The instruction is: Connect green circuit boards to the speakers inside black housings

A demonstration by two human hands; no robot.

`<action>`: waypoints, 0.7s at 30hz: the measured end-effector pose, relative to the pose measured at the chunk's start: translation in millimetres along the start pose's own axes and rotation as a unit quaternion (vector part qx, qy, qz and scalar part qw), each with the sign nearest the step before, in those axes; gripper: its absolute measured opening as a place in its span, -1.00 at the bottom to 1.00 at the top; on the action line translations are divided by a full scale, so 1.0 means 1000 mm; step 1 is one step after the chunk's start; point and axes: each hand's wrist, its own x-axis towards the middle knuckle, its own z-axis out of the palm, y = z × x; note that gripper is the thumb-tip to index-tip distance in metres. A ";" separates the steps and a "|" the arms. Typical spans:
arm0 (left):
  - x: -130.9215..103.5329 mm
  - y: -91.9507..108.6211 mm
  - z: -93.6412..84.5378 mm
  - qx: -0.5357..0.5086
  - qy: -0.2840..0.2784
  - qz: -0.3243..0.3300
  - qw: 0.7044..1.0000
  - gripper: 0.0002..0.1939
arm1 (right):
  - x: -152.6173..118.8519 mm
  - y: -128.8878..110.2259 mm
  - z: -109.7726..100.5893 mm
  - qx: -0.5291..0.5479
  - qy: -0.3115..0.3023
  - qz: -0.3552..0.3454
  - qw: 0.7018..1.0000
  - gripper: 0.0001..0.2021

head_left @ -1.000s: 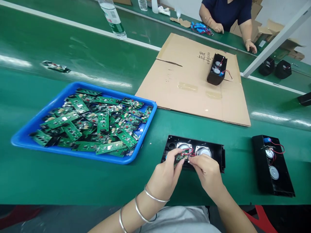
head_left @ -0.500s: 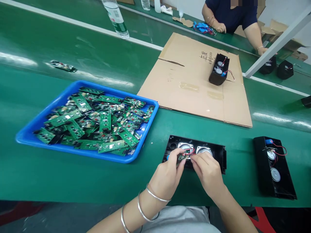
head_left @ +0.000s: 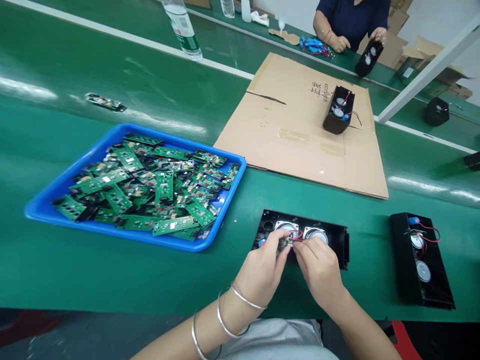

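Over the open speaker housing (head_left: 302,237) on the worktop (head_left: 112,280), my left hand (head_left: 262,272) pinches a small circuit board (head_left: 282,243); my right hand (head_left: 318,272) seems clamped on its red wire (head_left: 298,235), though fingers hide it. I'd steady the board and seat gently.

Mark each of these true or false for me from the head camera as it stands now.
1. Both hands meet over a black speaker case. True.
2. The blue tray holds loose screws. False: it holds green circuit boards.
3. The left hand pinches a small circuit board with red wires. True.
4. The cardboard sheet is bare. False: a black speaker case stands on it.
5. Another speaker case lies to the right of the right hand. True.
6. The left wrist is bare. False: it wears silver bangles.
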 end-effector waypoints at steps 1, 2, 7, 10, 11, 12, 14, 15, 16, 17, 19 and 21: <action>0.000 -0.001 0.000 -0.001 -0.002 0.008 1.000 -0.78 | -0.001 0.000 0.001 0.007 0.005 0.003 1.000 -0.79; 0.000 -0.001 -0.001 0.001 -0.005 0.015 1.000 -0.79 | -0.001 -0.001 0.002 0.011 0.010 0.006 1.000 -0.80; 0.002 -0.006 -0.005 0.011 -0.026 0.050 0.998 -0.77 | -0.004 0.002 0.007 0.082 0.009 0.055 0.995 -0.84; 0.004 -0.008 -0.009 -0.001 -0.055 0.081 0.995 -0.76 | -0.004 0.008 0.005 0.148 -0.025 0.099 0.984 -0.82; 0.004 -0.009 -0.010 -0.007 -0.063 0.085 0.994 -0.76 | -0.003 0.010 0.004 0.154 -0.042 0.103 0.982 -0.78; 0.003 -0.010 -0.011 -0.015 -0.066 0.084 0.994 -0.76 | -0.002 0.012 0.002 0.151 -0.057 0.101 0.982 -0.76; 0.002 -0.010 -0.010 -0.033 -0.063 0.074 0.995 -0.76 | 0.000 0.014 0.001 0.143 -0.077 0.091 0.982 -0.76; 0.001 -0.010 -0.009 -0.042 -0.061 0.069 0.995 -0.76 | 0.001 0.014 0.001 0.144 -0.080 0.089 0.982 -0.76; 0.000 -0.010 -0.007 -0.046 -0.060 0.065 0.995 -0.75 | 0.001 0.014 0.002 0.145 -0.080 0.088 0.982 -0.76; 0.000 -0.010 -0.006 -0.046 -0.060 0.063 0.995 -0.75 | 0.001 0.014 0.004 0.145 -0.080 0.087 0.982 -0.75; -0.001 -0.009 -0.002 -0.037 -0.066 0.059 0.995 -0.76 | -0.001 0.013 0.006 0.140 -0.082 0.086 0.983 -0.75; -0.002 -0.008 -0.001 -0.022 -0.068 0.052 0.996 -0.77 | -0.003 0.014 0.002 0.132 -0.101 0.086 0.982 -0.78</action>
